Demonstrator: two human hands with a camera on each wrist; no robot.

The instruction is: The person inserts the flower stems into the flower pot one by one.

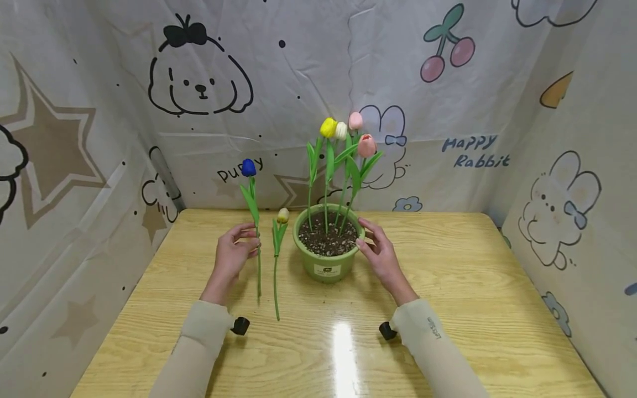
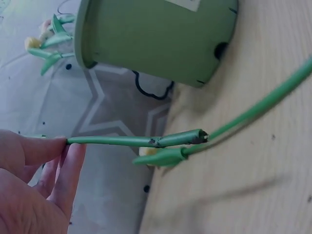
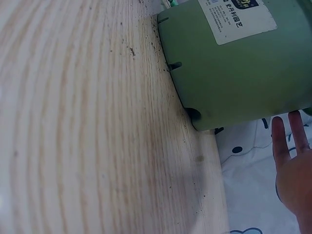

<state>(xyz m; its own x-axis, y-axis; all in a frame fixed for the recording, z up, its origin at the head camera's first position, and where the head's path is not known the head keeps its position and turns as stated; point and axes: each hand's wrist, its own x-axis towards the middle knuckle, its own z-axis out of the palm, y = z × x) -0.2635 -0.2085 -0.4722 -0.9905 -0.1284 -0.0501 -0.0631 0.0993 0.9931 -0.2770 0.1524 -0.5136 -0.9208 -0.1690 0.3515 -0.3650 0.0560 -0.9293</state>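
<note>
My left hand (image 1: pixel 236 249) pinches the green stem of an artificial blue tulip (image 1: pixel 249 167) between thumb and fingers. It holds the flower above the table, left of the pot. In the left wrist view the tulip stem's lower end (image 2: pixel 180 138) sticks out past the fingertips, with dark specks on it. A white-and-yellow tulip (image 1: pixel 283 215) lies on the table between that hand and the green flowerpot (image 1: pixel 328 268). My right hand (image 1: pixel 380 254) touches the pot's right side near the rim, fingers fairly straight. The right wrist view shows two fingers (image 3: pixel 280 141) against the pot; the thumb is hidden there.
Dark soil (image 1: pixel 325 243) fills the pot, and several tulips stand in it: a yellow tulip (image 1: pixel 328 127), a white tulip (image 1: pixel 341 131) and pink tulips (image 1: pixel 367 145). The wooden table (image 1: pixel 448 276) meets printed cloth walls (image 1: pixel 308 66) at the back and sides.
</note>
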